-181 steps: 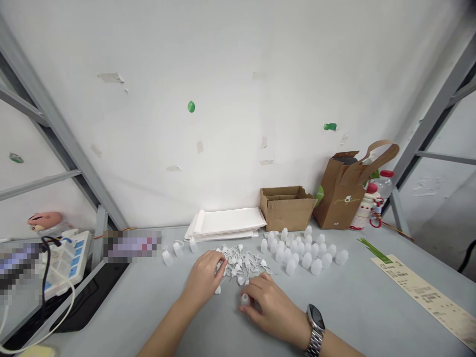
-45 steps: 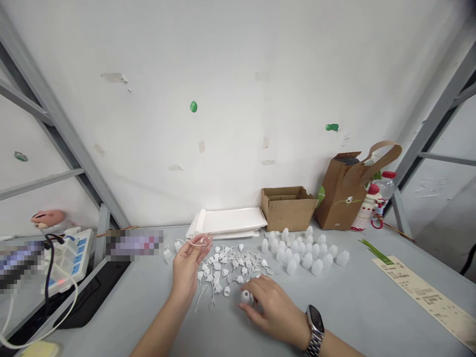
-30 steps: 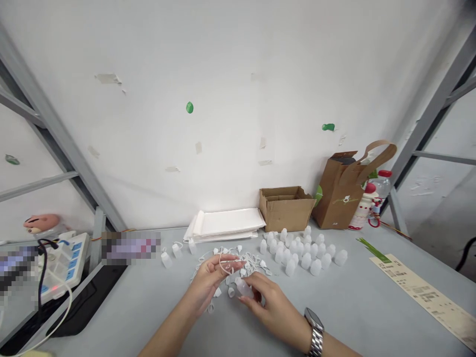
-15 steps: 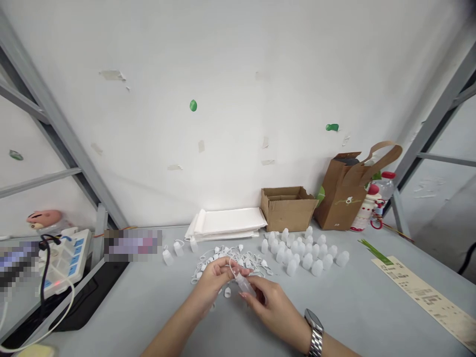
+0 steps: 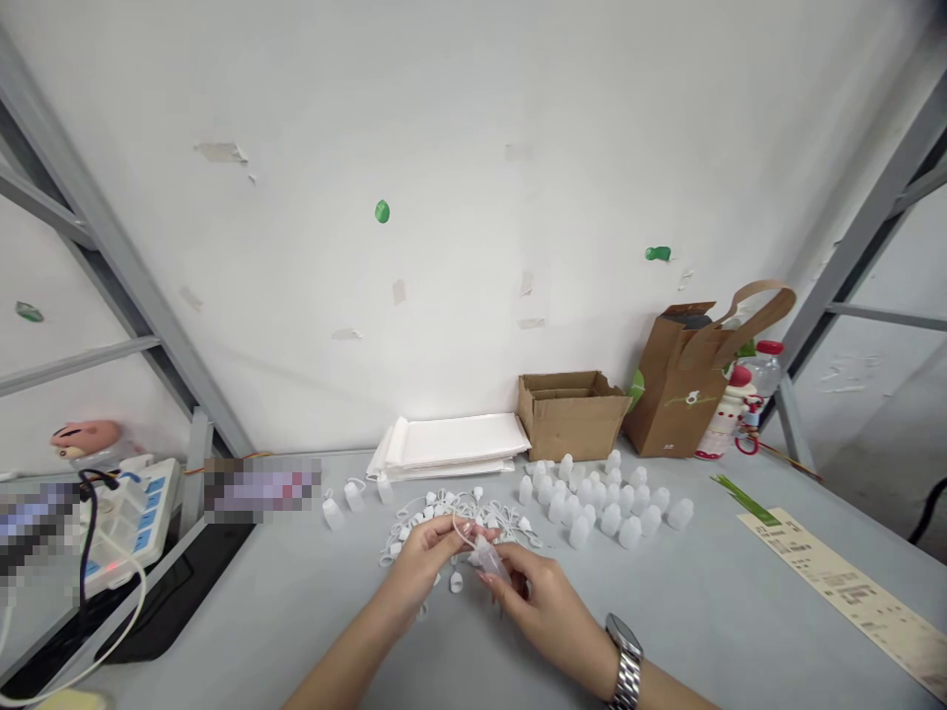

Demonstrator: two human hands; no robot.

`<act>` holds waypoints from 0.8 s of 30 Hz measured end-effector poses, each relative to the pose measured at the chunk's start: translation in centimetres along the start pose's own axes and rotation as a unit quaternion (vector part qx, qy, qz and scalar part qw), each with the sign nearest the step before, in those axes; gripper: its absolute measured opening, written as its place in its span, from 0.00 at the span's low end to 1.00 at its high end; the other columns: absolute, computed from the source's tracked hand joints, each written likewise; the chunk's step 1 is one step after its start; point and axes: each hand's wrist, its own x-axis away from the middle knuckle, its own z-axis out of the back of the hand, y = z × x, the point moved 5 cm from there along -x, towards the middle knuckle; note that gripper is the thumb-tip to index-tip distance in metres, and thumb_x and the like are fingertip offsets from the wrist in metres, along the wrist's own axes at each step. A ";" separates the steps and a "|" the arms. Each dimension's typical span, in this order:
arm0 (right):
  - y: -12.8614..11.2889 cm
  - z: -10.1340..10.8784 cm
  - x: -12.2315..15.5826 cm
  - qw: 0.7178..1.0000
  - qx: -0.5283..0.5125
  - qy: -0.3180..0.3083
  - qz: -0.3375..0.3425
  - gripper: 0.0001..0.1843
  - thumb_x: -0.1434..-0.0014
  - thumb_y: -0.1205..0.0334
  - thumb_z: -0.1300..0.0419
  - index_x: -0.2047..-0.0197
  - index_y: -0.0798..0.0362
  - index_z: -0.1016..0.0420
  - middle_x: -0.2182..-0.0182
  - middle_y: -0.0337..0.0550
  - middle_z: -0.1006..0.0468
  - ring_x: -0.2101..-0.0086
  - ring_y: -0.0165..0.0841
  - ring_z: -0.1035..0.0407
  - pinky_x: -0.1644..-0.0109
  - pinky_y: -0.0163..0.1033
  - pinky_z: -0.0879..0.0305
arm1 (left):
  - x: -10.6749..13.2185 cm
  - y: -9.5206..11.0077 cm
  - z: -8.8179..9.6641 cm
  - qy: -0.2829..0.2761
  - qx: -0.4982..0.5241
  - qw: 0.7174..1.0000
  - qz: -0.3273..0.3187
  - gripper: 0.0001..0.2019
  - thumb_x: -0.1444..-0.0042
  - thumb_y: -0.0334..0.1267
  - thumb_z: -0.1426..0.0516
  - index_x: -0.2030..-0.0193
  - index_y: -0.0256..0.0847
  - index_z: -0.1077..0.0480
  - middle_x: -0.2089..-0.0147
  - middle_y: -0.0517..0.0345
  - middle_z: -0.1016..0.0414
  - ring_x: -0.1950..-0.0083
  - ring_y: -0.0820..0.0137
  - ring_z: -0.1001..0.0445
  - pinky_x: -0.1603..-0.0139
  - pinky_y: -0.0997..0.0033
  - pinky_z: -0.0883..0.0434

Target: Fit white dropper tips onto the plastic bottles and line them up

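Observation:
My right hand (image 5: 539, 594) grips a small translucent plastic bottle (image 5: 492, 562), tilted with its neck toward my left hand. My left hand (image 5: 427, 564) pinches a thin white cord loop (image 5: 460, 535) at the bottle's neck; whether the cord's cap sits fully on the neck I cannot make out. Behind and below my hands lies a pile of white corded caps (image 5: 431, 511), partly hidden by my fingers. A loose white cap (image 5: 457, 583) rests on the table between my wrists. Several uncapped bottles (image 5: 611, 519) stand to the right. Three bottles (image 5: 354, 496) with caps or loops are at the left.
Against the wall are a stack of white bags (image 5: 459, 442), an open cardboard box (image 5: 573, 429) and a brown paper bag (image 5: 677, 394). A power strip (image 5: 152, 513) with cables and a black tray-like object (image 5: 178, 592) lie left. A printed strip (image 5: 850, 592) lies right.
The bottle and both hands have shifted slightly to the right together. The loose cap below my hands has moved a little. The grip of each hand looks the same.

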 end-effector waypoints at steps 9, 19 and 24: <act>0.1 0.2 0.0 1.000 0.004 0.015 -0.010 0.11 0.42 0.58 0.47 0.60 0.52 0.28 0.78 0.37 0.29 0.77 0.30 0.38 0.72 0.33 0.42 | 0.5 1.0 -0.6 -0.003 -0.067 0.997 -0.028 0.13 0.52 0.44 0.41 0.62 0.41 0.23 0.56 0.51 0.22 0.51 0.59 0.27 0.47 0.61 0.35; 0.4 0.1 -0.5 0.993 -0.117 0.012 -0.026 0.11 0.45 0.57 0.42 0.62 0.53 0.27 0.75 0.38 0.29 0.73 0.31 0.36 0.67 0.35 0.39 | -0.1 -0.1 -0.2 0.003 -0.052 0.998 -0.027 0.12 0.53 0.44 0.39 0.64 0.40 0.25 0.57 0.50 0.21 0.54 0.60 0.26 0.52 0.63 0.31; 0.4 -0.3 -0.8 0.963 -0.264 -0.028 -0.055 0.14 0.47 0.54 0.40 0.61 0.55 0.27 0.74 0.39 0.26 0.71 0.33 0.32 0.64 0.37 0.37 | -0.1 -0.1 0.0 0.005 -0.010 1.000 -0.018 0.12 0.53 0.44 0.39 0.65 0.39 0.27 0.59 0.49 0.21 0.60 0.61 0.24 0.58 0.64 0.29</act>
